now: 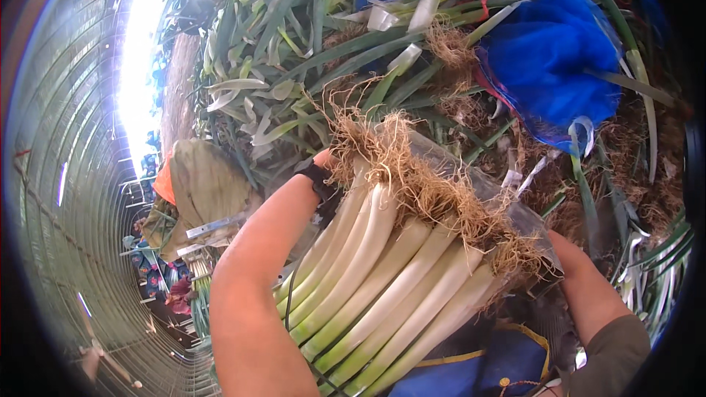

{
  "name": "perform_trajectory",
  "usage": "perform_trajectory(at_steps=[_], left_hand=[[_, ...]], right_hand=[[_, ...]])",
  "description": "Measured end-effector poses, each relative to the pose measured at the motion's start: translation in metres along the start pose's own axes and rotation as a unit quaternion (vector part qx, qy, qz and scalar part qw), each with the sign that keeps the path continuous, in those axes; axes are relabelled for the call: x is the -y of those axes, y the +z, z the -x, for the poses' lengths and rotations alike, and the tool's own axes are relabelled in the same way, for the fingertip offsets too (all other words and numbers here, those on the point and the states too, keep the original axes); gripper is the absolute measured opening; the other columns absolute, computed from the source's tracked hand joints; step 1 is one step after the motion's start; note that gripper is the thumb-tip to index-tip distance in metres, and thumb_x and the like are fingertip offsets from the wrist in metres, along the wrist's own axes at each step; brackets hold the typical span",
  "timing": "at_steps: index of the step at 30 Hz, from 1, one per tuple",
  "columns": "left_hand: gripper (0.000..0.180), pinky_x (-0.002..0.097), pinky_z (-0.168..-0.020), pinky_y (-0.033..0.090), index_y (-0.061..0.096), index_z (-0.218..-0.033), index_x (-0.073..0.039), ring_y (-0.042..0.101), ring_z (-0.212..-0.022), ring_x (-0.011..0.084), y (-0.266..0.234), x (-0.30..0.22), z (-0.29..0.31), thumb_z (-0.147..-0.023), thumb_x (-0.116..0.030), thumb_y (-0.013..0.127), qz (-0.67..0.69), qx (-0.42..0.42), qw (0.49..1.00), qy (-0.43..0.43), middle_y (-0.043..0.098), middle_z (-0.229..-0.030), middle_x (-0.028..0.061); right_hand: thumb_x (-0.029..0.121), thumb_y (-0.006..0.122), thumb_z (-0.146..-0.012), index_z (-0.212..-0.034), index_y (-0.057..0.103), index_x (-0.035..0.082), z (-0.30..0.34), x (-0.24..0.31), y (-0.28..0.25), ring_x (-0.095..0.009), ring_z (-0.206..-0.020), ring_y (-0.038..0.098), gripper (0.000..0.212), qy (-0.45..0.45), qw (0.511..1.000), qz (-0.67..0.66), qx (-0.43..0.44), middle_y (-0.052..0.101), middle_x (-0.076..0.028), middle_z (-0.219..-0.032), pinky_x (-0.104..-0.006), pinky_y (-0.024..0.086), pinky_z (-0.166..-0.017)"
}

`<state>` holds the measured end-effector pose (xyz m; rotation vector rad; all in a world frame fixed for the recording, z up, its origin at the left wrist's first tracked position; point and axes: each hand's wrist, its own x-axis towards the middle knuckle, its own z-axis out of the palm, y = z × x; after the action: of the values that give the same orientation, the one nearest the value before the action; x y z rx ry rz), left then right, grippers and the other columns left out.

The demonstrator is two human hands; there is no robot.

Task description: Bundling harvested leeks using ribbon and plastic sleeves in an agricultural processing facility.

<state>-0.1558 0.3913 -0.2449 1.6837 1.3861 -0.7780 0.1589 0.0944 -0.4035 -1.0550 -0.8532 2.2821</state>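
A row of thick leeks (397, 279) lies between my forearms, white stems side by side and green toward the lower edge. Their brown, shaggy roots (412, 169) point away from me. At the far left end of the roots is my left hand (324, 157), a dark band on its wrist; the roots hide its fingers. My right hand is out of sight behind the right end of the roots and a clear plastic sheet (533, 228); only the forearm (588, 279) shows. Neither grip can be made out. A thin dark cord (290, 298) runs along the leeks' left side.
Loose leeks and leaves (279, 51) are heaped beyond. A blue mesh or cloth bundle (555, 66) lies at the far right, near more roots. A folded greenish cloth (209, 184) is left of my arm. Blue fabric with yellow trim (471, 375) shows below. The ribbed tunnel wall (66, 140) curves at left.
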Motion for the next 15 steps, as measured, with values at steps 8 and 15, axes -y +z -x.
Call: perform_trajectory(at_steps=[8,15], left_hand=[[0.029,0.031,-0.093,0.043,0.06,-0.116,-0.005,0.057,-0.105,0.0221,0.007,-0.003,0.001,-0.089,-0.014,0.056,-0.009,0.026,1.0,-0.002,0.062,-0.114,0.0131],[0.03,0.031,-0.094,0.043,0.058,-0.117,-0.004,0.057,-0.106,0.0218,0.012,-0.001,0.001,-0.089,-0.015,0.055,-0.014,0.046,0.999,-0.005,0.061,-0.115,0.013]], right_hand=[[0.024,0.055,-0.092,-0.111,0.055,0.005,0.0,-0.003,-0.001,-0.011,-0.071,0.057,0.028,0.002,1.0,0.002,-0.001,0.064,-0.004,-0.09,-0.026,0.048,-0.06],[0.024,0.055,-0.092,-0.112,0.055,0.005,0.001,-0.008,-0.001,-0.011,-0.072,0.057,0.028,0.004,1.0,0.001,-0.005,0.064,-0.004,-0.09,-0.0261,0.048,-0.06]])
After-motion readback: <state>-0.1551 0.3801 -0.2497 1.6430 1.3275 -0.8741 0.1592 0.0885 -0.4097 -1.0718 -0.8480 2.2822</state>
